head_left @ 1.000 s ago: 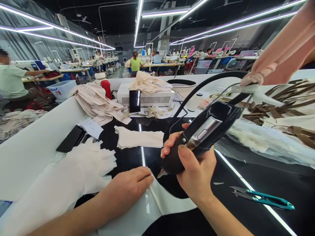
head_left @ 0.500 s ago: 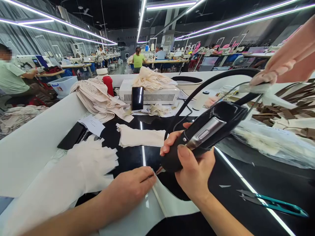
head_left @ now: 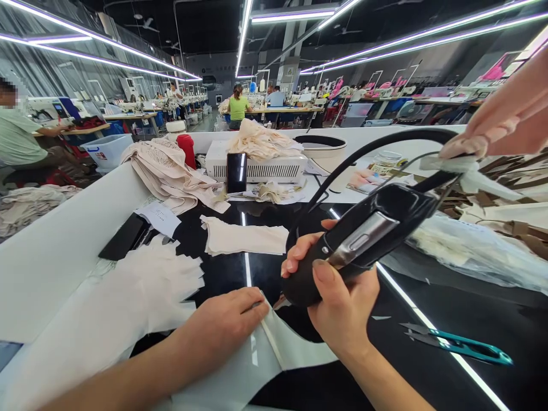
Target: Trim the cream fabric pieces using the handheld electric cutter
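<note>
My right hand is wrapped round a black corded hand tool with a silver lever, and my thumb lies by the lever. The tool slants, its lower end near the fingertips of my left hand. That hand is closed, pinching the upper edge of a pale fabric piece that lies on the black table; a narrow strip runs down it. Where the tool's tip ends, a small gap shows beside my left fingertips. At upper right another hand is at the tool's cable.
Cream fabric strips lie behind my hands. White fabric pieces are stacked left. Teal thread snips lie right, below a plastic bag. A phone leans on a white machine box. People sit at sewing tables beyond.
The tool's tip has come slightly away from my left fingertips. My view has shifted a little, so the snips appear further left. Both hands keep their hold.
</note>
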`<move>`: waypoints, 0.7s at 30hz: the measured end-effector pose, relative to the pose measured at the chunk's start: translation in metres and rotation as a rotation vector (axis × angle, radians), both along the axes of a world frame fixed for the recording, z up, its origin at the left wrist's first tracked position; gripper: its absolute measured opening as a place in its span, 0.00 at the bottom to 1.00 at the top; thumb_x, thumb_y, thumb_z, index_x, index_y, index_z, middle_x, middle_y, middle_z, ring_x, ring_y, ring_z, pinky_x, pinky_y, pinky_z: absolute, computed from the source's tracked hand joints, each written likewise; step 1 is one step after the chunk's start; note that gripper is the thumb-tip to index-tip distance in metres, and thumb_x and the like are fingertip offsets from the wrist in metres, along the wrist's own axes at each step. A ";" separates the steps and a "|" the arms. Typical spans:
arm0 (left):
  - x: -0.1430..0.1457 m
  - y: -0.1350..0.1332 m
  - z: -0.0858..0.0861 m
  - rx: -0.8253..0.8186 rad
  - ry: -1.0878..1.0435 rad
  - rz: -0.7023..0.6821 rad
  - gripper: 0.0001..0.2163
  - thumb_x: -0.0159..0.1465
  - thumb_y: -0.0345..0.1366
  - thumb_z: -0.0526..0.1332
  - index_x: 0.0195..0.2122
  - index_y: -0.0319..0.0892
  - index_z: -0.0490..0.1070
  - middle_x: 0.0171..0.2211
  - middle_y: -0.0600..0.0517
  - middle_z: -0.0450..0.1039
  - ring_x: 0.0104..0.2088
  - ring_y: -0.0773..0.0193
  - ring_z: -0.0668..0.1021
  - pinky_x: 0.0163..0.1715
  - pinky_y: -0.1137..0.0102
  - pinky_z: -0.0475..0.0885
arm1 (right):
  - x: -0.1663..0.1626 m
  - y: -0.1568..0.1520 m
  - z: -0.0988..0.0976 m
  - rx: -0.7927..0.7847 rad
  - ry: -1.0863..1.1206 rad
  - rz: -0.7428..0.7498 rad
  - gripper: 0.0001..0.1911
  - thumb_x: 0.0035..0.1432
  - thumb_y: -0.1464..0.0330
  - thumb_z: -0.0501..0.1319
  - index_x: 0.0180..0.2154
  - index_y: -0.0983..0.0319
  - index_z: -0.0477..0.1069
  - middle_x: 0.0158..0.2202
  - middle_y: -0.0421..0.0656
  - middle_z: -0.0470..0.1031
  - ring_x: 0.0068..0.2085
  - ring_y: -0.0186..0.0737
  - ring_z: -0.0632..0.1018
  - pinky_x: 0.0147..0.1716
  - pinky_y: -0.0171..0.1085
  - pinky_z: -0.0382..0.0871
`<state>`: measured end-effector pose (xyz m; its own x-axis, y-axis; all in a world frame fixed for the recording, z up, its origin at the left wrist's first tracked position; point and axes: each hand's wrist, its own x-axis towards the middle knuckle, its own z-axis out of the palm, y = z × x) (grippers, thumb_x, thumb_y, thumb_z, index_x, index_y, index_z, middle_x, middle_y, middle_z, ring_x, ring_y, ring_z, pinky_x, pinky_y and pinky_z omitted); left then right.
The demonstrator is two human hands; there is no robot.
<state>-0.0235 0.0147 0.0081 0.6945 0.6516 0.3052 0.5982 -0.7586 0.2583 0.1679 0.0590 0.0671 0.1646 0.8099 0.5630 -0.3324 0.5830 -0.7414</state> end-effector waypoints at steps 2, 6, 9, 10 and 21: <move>0.000 0.000 0.000 -0.023 0.001 -0.001 0.15 0.82 0.22 0.52 0.59 0.37 0.77 0.60 0.41 0.83 0.54 0.52 0.89 0.56 0.62 0.87 | -0.001 0.001 -0.002 0.004 -0.002 -0.005 0.22 0.65 0.54 0.80 0.52 0.51 0.75 0.32 0.34 0.82 0.25 0.37 0.80 0.25 0.37 0.80; 0.000 0.001 0.001 -0.049 0.014 0.006 0.17 0.80 0.20 0.51 0.59 0.37 0.78 0.60 0.40 0.83 0.54 0.52 0.89 0.56 0.61 0.87 | 0.002 0.001 -0.001 0.009 -0.001 0.005 0.21 0.66 0.55 0.80 0.52 0.51 0.76 0.32 0.34 0.82 0.26 0.36 0.81 0.27 0.35 0.81; -0.001 0.001 0.002 -0.024 0.025 0.013 0.17 0.81 0.21 0.52 0.59 0.38 0.78 0.61 0.41 0.83 0.55 0.51 0.89 0.56 0.60 0.87 | 0.006 0.000 0.003 0.016 0.014 -0.001 0.21 0.65 0.55 0.81 0.53 0.51 0.77 0.32 0.33 0.83 0.26 0.35 0.81 0.27 0.35 0.80; -0.001 0.001 0.002 -0.010 0.029 0.017 0.16 0.81 0.21 0.53 0.59 0.39 0.78 0.61 0.41 0.83 0.55 0.51 0.89 0.56 0.60 0.87 | 0.007 0.000 0.004 0.023 0.016 -0.004 0.21 0.65 0.55 0.81 0.52 0.50 0.77 0.32 0.33 0.83 0.26 0.35 0.81 0.27 0.35 0.80; -0.002 0.003 -0.002 0.076 -0.003 0.029 0.15 0.81 0.22 0.54 0.59 0.41 0.78 0.58 0.45 0.83 0.52 0.56 0.89 0.53 0.66 0.87 | -0.013 0.013 0.001 0.006 0.019 -0.006 0.14 0.63 0.63 0.76 0.44 0.54 0.73 0.30 0.32 0.82 0.25 0.34 0.80 0.26 0.33 0.81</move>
<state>-0.0259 0.0178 0.0058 0.6746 0.6465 0.3562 0.6197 -0.7583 0.2025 0.1553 0.0716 0.0678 0.1797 0.8054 0.5648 -0.3429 0.5895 -0.7314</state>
